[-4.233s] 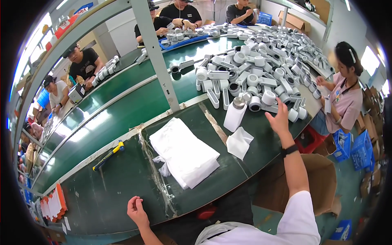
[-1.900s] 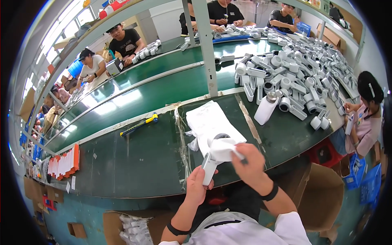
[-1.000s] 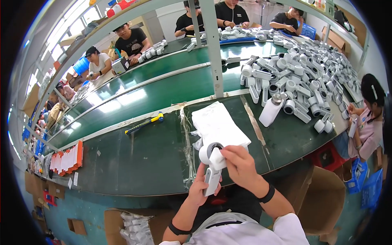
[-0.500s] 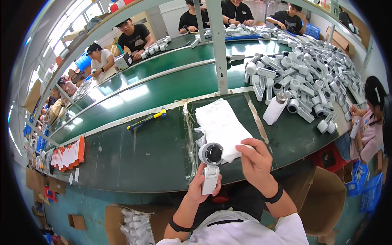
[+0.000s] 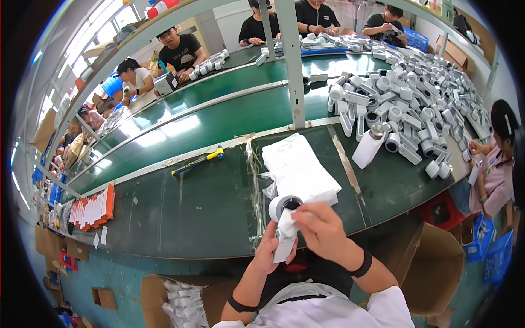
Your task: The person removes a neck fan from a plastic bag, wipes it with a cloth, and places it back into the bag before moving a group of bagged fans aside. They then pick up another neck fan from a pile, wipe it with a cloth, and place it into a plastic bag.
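Left hand (image 5: 266, 252) grips device (image 5: 283, 249); right hand (image 5: 327, 232) holds cloth (image 5: 286, 220)

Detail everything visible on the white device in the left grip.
The white device has a round head with a grey rim and dark interior, plus a flat, pale handle. It looks like smooth plastic. It's held at the table's near edge, head toward the white stack. The left grip holds the handle; a white cloth in the right grip partly covers it.

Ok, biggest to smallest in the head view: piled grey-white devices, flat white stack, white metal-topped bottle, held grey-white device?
Piled devices
White stack
Bottle and held device: unsure; device nearer, partly covered.
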Tool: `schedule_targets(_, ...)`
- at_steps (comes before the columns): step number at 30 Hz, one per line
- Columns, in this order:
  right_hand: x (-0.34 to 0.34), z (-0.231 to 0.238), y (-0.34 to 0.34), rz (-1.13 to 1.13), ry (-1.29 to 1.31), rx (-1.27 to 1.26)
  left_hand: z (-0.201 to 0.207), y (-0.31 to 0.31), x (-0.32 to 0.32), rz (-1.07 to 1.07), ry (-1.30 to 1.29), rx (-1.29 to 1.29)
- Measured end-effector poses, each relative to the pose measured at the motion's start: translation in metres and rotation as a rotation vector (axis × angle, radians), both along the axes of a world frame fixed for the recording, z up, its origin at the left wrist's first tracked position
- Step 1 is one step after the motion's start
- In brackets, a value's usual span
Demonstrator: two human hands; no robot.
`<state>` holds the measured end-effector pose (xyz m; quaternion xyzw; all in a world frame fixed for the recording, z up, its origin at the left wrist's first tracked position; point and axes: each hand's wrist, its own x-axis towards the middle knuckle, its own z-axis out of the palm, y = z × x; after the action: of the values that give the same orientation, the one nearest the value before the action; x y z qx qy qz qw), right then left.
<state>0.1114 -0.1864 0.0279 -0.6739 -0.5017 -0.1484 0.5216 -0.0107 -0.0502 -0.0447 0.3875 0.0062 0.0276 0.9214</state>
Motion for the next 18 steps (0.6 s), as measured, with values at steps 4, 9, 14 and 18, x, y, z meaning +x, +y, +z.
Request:
schedule_targets(4,-0.009,0.000,-0.011,0.080,-0.037,-0.029,-0.003,-0.002,0.001,0.041,0.014,-0.012)
schedule_targets(9,0.003,0.006,-0.025,0.000,-0.011,-0.032,-0.008,-0.004,-0.003,0.001,-0.019,-0.094)
schedule_targets(14,0.011,0.015,-0.018,-0.113,0.088,0.062,-0.006,-0.008,-0.001,-0.044,-0.026,-0.080)
schedule_targets(18,0.005,0.013,-0.007,-0.002,-0.057,-0.050,-0.002,-0.010,0.001,-0.025,-0.005,-0.041)
